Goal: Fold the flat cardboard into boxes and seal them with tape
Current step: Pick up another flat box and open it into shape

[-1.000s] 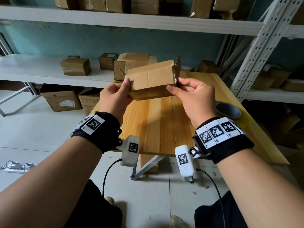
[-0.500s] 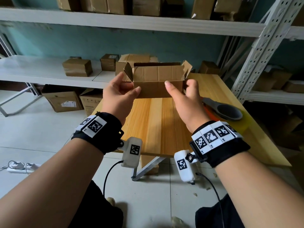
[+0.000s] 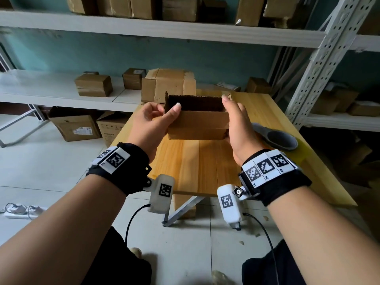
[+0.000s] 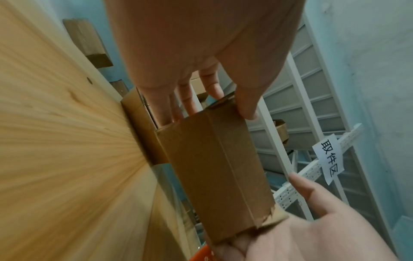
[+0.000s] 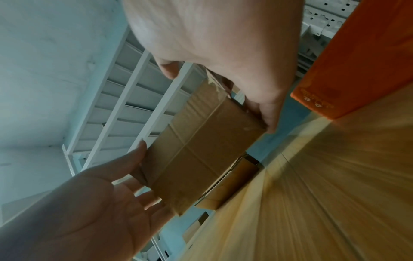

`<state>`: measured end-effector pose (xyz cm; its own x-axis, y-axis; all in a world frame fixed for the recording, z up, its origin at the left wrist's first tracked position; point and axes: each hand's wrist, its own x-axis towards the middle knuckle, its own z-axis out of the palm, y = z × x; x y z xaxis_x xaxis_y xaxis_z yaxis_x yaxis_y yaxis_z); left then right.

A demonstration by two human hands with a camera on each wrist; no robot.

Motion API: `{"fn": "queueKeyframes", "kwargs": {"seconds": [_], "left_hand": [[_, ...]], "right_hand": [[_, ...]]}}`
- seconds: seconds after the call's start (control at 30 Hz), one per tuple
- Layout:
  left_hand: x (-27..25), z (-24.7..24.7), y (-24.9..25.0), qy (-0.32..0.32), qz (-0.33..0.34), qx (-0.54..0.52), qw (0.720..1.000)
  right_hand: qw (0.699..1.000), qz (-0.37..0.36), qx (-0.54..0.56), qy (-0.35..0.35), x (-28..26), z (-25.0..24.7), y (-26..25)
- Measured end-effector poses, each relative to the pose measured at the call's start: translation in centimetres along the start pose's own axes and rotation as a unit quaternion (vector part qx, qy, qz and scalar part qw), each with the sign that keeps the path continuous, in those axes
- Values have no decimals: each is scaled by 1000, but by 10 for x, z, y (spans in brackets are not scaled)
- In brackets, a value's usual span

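Observation:
A small brown cardboard box hangs above the wooden table, its open top facing up and its inside dark. My left hand holds the left end, with the thumb over the near wall's top edge and the fingers behind the end flap. My right hand clasps the right end, thumb up along the corner and fingertips under the bottom edge. In the left wrist view the box runs from my left thumb to the right palm. In the right wrist view the box shows a creased outer side.
A larger cardboard box stands at the table's far edge. A grey tool lies on a yellow-orange base at the table's right side. White shelves with small boxes run behind, and a perforated metal post stands to the right.
The box has turned from side-on to open top up and has come lower and nearer. Its end flaps, splayed out half a second ago, now stand upright under my hands.

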<state>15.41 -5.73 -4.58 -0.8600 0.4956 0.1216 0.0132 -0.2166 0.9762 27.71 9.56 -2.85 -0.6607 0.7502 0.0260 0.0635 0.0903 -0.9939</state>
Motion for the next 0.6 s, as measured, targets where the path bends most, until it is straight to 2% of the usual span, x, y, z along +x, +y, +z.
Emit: {"fn": "queueKeyframes", "kwargs": {"seconds": [0.2,0.37,0.47,0.6], "left_hand": [[10,1,-12,57,-59,31,996],[15,2,-23,53,-119,42,991],[16,2,-16,52,-108,37,992],[15,-5,-1,88,-65,-42,993]], "right_hand": [[999,40,16,-17,-1,9,3],[993,100,-34,-50,0,12,9],[996,80,-31,-30,4,9,8],[999,-7,29,38,5,2,0]]}}
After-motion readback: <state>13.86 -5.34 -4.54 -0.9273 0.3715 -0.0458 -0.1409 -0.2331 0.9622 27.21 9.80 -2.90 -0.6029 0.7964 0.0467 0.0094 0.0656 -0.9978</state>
